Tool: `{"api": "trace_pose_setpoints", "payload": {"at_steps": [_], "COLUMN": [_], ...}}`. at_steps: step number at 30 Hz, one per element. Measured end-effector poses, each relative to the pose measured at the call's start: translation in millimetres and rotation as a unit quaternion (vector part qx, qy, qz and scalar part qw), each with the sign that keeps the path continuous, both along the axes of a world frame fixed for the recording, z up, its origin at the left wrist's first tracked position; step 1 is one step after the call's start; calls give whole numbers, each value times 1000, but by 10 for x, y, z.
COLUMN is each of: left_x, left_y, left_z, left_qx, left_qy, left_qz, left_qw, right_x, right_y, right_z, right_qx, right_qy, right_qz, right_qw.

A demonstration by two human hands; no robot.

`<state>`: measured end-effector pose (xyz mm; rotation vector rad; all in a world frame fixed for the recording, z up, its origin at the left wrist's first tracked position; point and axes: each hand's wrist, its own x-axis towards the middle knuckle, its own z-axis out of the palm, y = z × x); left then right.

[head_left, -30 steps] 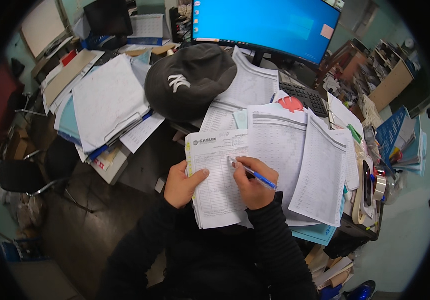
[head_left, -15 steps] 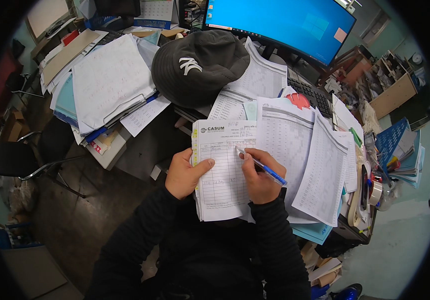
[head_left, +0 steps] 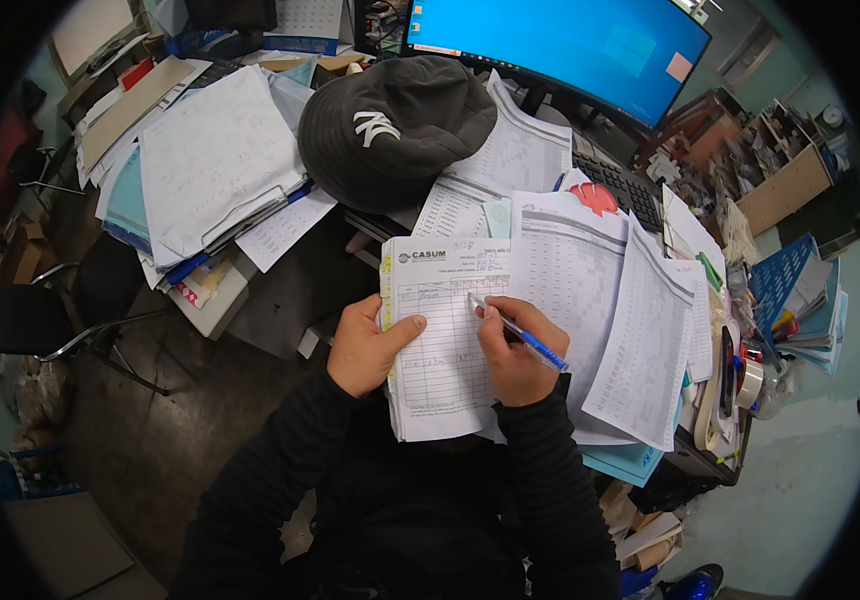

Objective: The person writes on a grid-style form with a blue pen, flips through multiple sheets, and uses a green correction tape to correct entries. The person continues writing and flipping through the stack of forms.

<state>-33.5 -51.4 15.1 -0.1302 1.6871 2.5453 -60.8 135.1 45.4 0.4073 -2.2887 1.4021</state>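
Note:
A thick pad of printed forms (head_left: 440, 400) lies in front of me, its ruled table partly filled with handwriting and yellow tabs along its left edge. My left hand (head_left: 368, 347) grips the pad's left side, thumb on top of the page and fingers underneath. In my right hand (head_left: 522, 350) is a blue and clear pen (head_left: 540, 349), pinched between thumb and fingers. The pen's tip is at the upper right rows of the table; whether it touches the paper I cannot tell. Printed sheets (head_left: 570, 290) lie just right of the pad.
A dark bucket hat (head_left: 420, 130) rests on the desk beyond the pad. At the far side stand a lit monitor (head_left: 550, 45) and a black keyboard (head_left: 622, 190). A clipboard with papers (head_left: 215, 160) tops a stack at left. A roll of tape (head_left: 750, 383) sits at the right edge.
The whole view has shifted very slightly. My right hand and the pen remain over nearly the same spot on the form, and my left hand keeps its hold.

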Motion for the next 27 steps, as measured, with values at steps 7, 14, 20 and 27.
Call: {"api": "trace_pose_setpoints", "payload": {"at_steps": [7, 14, 20, 27], "left_x": [18, -2, -25, -77], "left_y": [-11, -11, -86, -17], "left_z": [1, -7, -125, -215], "left_qx": [4, -23, 2, -71], "left_qy": [-2, 1, 8, 44], "left_qz": [5, 3, 21, 39], "left_qw": [1000, 1000, 1000, 996], "right_x": [3, 32, 105, 358], "right_y": [-12, 40, 60, 265], "right_z": [-20, 24, 266, 364], "right_qx": [-6, -51, -12, 189], "right_qy": [23, -20, 64, 78], "right_qz": [-4, -5, 20, 23], "right_qw": [1000, 998, 998, 979]}}
